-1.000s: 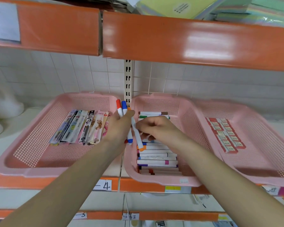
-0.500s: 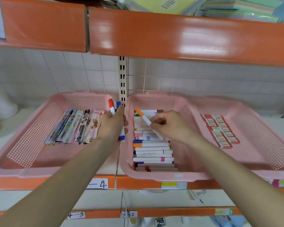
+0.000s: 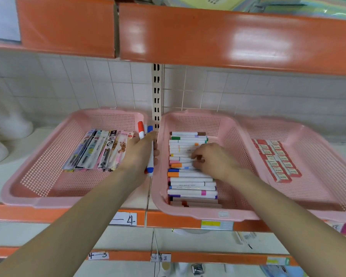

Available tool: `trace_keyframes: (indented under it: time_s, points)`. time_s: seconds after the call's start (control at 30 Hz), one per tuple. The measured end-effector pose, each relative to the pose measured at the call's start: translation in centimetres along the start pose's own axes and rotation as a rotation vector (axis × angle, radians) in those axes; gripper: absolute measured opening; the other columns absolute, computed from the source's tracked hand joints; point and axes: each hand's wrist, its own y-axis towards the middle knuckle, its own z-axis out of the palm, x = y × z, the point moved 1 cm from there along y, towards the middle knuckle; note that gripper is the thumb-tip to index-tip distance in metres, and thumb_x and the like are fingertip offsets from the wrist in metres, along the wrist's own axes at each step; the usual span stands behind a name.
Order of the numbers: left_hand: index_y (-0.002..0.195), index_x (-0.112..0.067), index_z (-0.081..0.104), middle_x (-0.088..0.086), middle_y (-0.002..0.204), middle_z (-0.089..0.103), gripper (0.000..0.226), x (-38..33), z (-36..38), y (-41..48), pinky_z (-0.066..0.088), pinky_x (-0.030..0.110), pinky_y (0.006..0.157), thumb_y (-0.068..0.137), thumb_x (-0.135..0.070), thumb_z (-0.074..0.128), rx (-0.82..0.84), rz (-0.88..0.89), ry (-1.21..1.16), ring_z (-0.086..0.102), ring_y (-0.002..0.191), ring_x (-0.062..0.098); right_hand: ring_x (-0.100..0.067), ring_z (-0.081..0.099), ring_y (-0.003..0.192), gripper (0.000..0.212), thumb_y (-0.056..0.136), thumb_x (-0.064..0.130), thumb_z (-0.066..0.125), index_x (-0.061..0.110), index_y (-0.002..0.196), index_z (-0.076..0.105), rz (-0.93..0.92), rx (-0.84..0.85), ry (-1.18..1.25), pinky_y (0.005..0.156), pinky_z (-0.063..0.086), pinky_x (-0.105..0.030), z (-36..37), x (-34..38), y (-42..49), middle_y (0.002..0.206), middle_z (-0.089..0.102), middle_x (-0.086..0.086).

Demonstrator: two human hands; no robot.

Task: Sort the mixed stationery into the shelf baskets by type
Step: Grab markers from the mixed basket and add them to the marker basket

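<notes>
Markers (image 3: 190, 189) partly beneath right hand (image 3: 215, 159)

On shelf (image 3: 48, 213), left basket (image 3: 38, 200): pen packs (image 3: 96, 150); middle basket (image 3: 234, 140): markers (image 3: 190, 188); right basket (image 3: 318, 186): erasers (image 3: 274, 158).

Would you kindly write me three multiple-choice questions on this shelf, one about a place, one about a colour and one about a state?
1. Where do the small red-and-white packs lie?
A. left basket
B. middle basket
C. right basket

2. Which cap colours stick out above the left hand?
A. green and brown
B. red and blue
C. pink and purple

3. What is the left hand doing?
A. lying flat and empty
B. gripping markers
C. pressing the shelf edge

Answers:
1 C, the packs sit in rows on the right basket's floor.
2 B, a red cap and a blue cap show past its fingers.
3 B, its fingers curl round the marker barrels.
</notes>
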Motion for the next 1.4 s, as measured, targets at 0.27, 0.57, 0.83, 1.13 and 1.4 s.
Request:
trace_keyframes:
  time_s: [0.27, 0.57, 0.83, 1.13, 1.4]
  points:
    - [0.085, -0.013, 0.052, 0.002, 0.067, 0.051, 0.015, 0.0, 0.2, -0.1, 0.037, 0.019, 0.037, 0.098, -0.020, 0.052, 0.045, -0.042, -0.009, 0.045, 0.046, 0.009, -0.020, 0.048, 0.082, 0.021, 0.092, 0.028, 0.055, 0.016, 0.077, 0.047, 0.373, 0.252, -0.022, 0.068, 0.039, -0.027, -1.2, -2.3, -0.9, 0.085, 0.049, 0.000]
    - [0.084, -0.012, 0.056, 0.002, 0.069, 0.054, 0.016, 0.6, 0.5, 0.1, 0.039, 0.021, 0.039, 0.095, -0.021, 0.051, 0.069, -0.064, 0.075, 0.048, 0.051, 0.011, -0.018, 0.046, 0.074, 0.004, 0.090, 0.019, 0.051, 0.016, 0.087, 0.051, 0.346, 0.237, 0.041, 0.056, 0.033, -0.023, 0.3, -1.8, -0.9, 0.089, 0.049, -0.002]
    - [0.085, -0.012, 0.059, -0.004, 0.058, 0.051, 0.017, 0.6, 0.8, -0.1, 0.038, 0.020, 0.039, 0.097, -0.023, 0.052, 0.085, -0.065, 0.055, 0.047, 0.044, 0.008, -0.015, 0.058, 0.083, 0.019, 0.088, 0.013, 0.055, 0.018, 0.096, 0.072, 0.225, -0.100, 0.253, 0.065, 0.041, -0.018, -2.1, 0.0, -1.0, 0.096, 0.070, 0.001]
    - [0.100, -0.012, 0.063, -0.007, 0.049, 0.056, 0.016, 1.0, 2.1, -0.8, 0.035, 0.021, 0.040, 0.099, -0.026, 0.055, 0.092, 0.083, 0.223, 0.048, 0.039, 0.007, -0.001, 0.062, 0.052, 0.021, 0.094, 0.026, 0.064, 0.006, 0.090, 0.073, 0.140, 0.019, 0.956, 0.048, 0.041, -0.008, -3.3, 6.3, -1.9, 0.073, 0.070, -0.003]
    - [0.090, -0.015, 0.058, -0.002, 0.064, 0.054, 0.032, 0.8, 1.3, -0.8, 0.033, 0.022, 0.038, 0.101, -0.043, 0.048, 0.073, 0.037, 0.242, 0.039, 0.043, 0.010, -0.002, 0.063, 0.066, 0.013, 0.092, 0.019, 0.064, 0.021, 0.087, 0.076, 0.111, -0.107, 0.745, 0.066, 0.049, -0.015, -2.8, 4.5, -1.2, 0.069, 0.068, 0.013]
